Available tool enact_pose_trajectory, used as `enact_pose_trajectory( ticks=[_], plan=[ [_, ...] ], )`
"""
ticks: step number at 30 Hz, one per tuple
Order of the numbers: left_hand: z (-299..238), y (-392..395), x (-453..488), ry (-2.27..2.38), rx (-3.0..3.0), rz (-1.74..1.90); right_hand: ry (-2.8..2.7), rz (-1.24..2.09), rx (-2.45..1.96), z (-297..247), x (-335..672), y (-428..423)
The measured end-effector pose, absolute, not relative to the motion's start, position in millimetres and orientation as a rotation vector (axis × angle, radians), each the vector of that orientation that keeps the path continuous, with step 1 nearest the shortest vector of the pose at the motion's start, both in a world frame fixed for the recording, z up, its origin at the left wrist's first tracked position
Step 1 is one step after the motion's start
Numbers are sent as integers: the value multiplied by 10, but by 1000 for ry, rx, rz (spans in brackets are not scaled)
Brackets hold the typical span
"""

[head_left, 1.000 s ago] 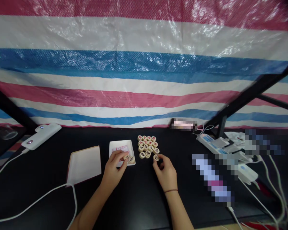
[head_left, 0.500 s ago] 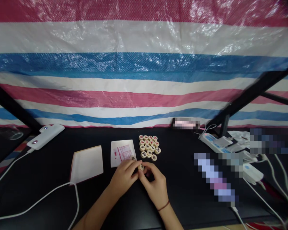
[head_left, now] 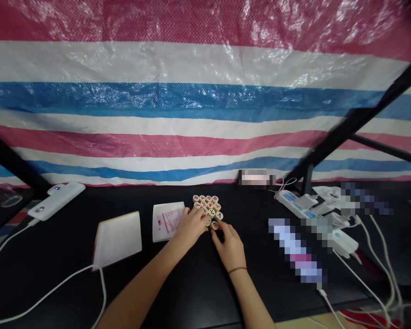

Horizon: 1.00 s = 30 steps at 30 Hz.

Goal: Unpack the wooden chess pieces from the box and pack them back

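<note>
Round cream xiangqi pieces (head_left: pixel 211 213) with red and black characters stand grouped in rows on the black table. My left hand (head_left: pixel 191 227) reaches over the group's left side, its fingers bent down around a piece (head_left: pixel 208 223) that they partly cover. Several pieces are hidden beneath these fingers. At the near right corner, my right hand (head_left: pixel 231 246) has thumb and index finger closed about the sides of a black-lettered piece (head_left: pixel 214 225). Left of the group, partly behind my left wrist, lies an open white box half (head_left: pixel 159 212) with a folded sheet bearing a pink grid.
Another white box half (head_left: pixel 118 237) lies farther left. A white power bank (head_left: pixel 57 201) with a cable (head_left: pixel 55 292) is at the far left. On the right are a power strip (head_left: pixel 294 204) with plugs, several cables and a blurred-out device (head_left: pixel 296 251). A striped plastic sheet (head_left: pixel 178 137) hangs behind.
Both hands have parted and moved forward to the group from in front of it, where they held pieces together. The view has shifted slightly to the right.
</note>
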State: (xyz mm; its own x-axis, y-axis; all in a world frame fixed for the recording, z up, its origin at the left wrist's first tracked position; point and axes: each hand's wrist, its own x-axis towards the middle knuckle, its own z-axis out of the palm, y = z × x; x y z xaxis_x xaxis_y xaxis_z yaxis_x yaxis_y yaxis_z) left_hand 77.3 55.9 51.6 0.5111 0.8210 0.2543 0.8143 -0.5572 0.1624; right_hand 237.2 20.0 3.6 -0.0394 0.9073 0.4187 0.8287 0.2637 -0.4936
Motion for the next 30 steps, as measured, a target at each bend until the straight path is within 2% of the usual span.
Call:
enact_pose_trajectory(
  ticks=[11,15,18,22,26,30],
  plan=[
    [536,623,730,1439,2751,394,-1964,110,-1565,99,2340,286],
    [615,516,510,1468,2678,553,-1897,132,-1572,175,2332,234],
    [622,375,232,1613,2516,646,-1903,204,-1493,264,2250,162],
    [562,227,12,1740,2438,559,-2185,359,-1351,356,1985,136],
    [486,194,47,1703,2443,463,-2356,427,-1342,353,1737,196],
    [471,195,108,1618,2359,535,-2335,530,-1358,303,1698,227]
  ],
)
